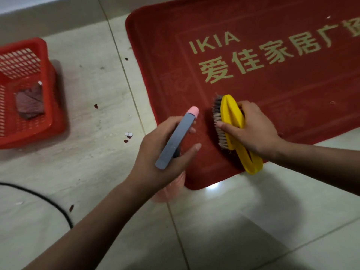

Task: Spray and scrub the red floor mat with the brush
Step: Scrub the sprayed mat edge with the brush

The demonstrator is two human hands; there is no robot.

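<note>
Gripping brush (234, 131) and spray bottle (176, 139) over mat (272, 78).

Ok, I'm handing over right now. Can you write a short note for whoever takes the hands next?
Left hand: grips the spray bottle, with its pink nozzle aimed at the red mat's near left part.
Right hand: holds the yellow brush over the same corner, tipped on its side with the bristles facing the bottle.
Red basket sits on the tiles to the left with a dark cloth in it.
Done: both tools are in hand. No wet patch or foam is visible.
Left: probably spray, turn the bristles down and scrub the mat.
</note>
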